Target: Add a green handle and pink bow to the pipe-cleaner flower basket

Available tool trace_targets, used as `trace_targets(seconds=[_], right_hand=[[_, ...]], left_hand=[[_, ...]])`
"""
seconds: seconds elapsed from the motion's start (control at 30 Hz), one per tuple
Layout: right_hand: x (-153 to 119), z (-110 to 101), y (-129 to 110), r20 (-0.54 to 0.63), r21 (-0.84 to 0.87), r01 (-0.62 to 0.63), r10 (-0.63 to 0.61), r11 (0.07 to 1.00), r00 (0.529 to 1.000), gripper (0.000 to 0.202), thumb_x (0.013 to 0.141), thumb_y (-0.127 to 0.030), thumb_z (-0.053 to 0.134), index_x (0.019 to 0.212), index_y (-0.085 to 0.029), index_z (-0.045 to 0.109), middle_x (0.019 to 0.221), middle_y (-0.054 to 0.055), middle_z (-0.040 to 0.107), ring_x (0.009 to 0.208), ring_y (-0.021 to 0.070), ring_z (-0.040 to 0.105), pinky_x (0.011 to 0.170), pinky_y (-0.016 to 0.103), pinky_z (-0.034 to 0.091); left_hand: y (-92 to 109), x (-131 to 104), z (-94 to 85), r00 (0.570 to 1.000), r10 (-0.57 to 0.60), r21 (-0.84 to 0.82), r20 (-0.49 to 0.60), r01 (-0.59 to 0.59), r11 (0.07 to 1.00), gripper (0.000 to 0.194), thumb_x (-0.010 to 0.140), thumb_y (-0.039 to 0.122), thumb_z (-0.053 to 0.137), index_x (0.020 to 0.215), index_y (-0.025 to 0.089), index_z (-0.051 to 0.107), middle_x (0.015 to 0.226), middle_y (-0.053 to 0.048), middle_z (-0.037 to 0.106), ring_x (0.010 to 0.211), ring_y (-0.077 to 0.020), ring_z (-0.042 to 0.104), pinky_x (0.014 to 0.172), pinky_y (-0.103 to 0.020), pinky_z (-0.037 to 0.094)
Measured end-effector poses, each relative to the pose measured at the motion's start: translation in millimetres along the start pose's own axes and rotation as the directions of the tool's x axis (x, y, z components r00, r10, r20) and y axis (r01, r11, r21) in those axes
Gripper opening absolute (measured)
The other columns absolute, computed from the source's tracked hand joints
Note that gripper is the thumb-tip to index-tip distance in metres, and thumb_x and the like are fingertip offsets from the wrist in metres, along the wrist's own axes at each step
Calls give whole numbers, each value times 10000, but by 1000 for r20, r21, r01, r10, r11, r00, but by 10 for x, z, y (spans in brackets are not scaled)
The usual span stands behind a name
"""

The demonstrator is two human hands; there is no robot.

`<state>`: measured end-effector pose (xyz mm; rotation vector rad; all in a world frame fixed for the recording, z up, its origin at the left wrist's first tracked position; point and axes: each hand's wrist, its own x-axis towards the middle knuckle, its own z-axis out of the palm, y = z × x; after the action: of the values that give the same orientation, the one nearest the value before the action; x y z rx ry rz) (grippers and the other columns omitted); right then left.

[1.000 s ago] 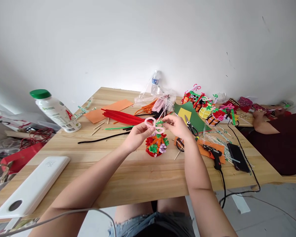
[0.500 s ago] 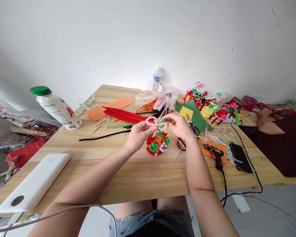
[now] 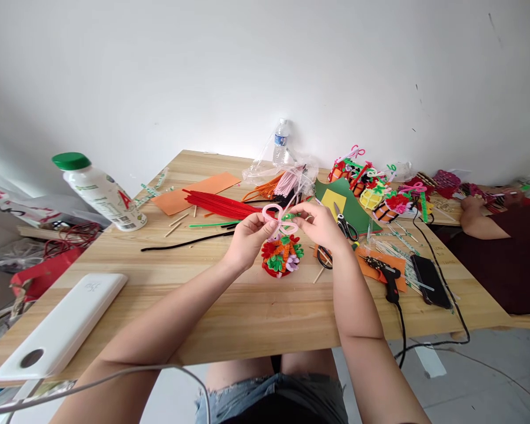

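Head view: both hands work above the light wooden counter (image 3: 229, 318). Left hand (image 3: 246, 240) and right hand (image 3: 320, 227) each pinch the looped pink pipe-cleaner bow (image 3: 279, 218), grip closed on it from either side. Directly below stands the small multicoloured pipe-cleaner flower basket (image 3: 281, 257). Farther back lies the bundle of red pipe cleaners (image 3: 218, 206).

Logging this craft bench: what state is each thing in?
Left hand: pinching the pink bow.
Right hand: pinching the pink bow.
Pink bow: looped, held above the flower basket.
White bottle: capped, upright.
Scissors: lying flat.
Glue gun: lying, corded.
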<state>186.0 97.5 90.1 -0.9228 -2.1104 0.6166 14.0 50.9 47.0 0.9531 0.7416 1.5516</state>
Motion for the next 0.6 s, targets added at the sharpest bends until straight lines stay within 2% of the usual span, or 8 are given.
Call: trace_targets(seconds=[0.3, 0.6], right_hand=[[-12, -3, -37, 10, -9, 4, -4, 1000, 1000, 147, 797, -201, 587, 905, -184, 685, 912, 49, 691, 801, 172, 618, 689, 273, 475], [-21, -13, -70, 5, -18, 19, -18, 1000, 1000, 139, 807, -194, 570, 886, -185, 683, 886, 42, 687, 766, 159, 609, 679, 270, 475]], left_hand=[[-26, -16, 23, 1000, -5, 19, 8, 5, 1000, 323, 657, 427, 771, 715, 166, 590, 625, 32, 575, 557, -77, 491, 568, -212, 404], [-19, -37, 66, 998, 30, 96, -52, -25, 995, 372, 636, 473, 767, 701, 167, 564, 642, 27, 574, 578, -85, 498, 579, -222, 411]])
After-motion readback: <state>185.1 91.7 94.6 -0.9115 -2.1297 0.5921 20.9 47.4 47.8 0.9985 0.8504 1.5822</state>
